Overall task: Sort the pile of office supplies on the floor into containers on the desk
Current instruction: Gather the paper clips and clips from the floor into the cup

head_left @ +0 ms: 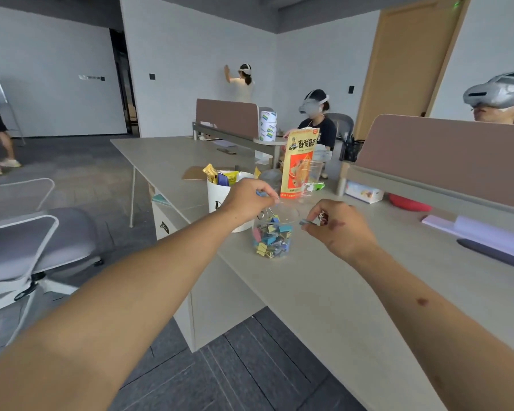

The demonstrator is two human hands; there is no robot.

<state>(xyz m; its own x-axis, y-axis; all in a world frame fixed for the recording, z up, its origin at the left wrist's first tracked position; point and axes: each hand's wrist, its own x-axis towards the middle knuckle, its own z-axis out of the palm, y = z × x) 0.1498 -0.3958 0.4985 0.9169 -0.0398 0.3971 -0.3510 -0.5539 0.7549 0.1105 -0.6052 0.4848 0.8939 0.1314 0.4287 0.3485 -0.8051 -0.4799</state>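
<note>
Blue binder clip, first of two: it sits directly above the left rim of the clear plastic cup. Its long axis runs nearly level, with the wire handle pointing right across the cup mouth and tilted slightly down. The second blue clip is just right of the cup at rim height. It also lies nearly level, and its blue body points left toward the cup wall.

The cup stands upright near the front edge of a beige desk. It is partly filled with loose clips in yellow, blue, pink and purple. Touching the cup on its left is a white cup holding packets. Behind the cup stand an orange snack bag and more clear cups. Right of the cup, brown divider panels run along the desk. Below the cup, at the desk front, lies dark carpet. Well left of the cup is a grey chair. Beyond the cup, three people wear headsets.

Left hand: fingers curled, thumb and fingertips pinching the first clip. Right hand: fingers curled, thumb and forefinger pinching the second clip. Metal loops show inside its curled fingers; what they belong to cannot be determined.
</note>
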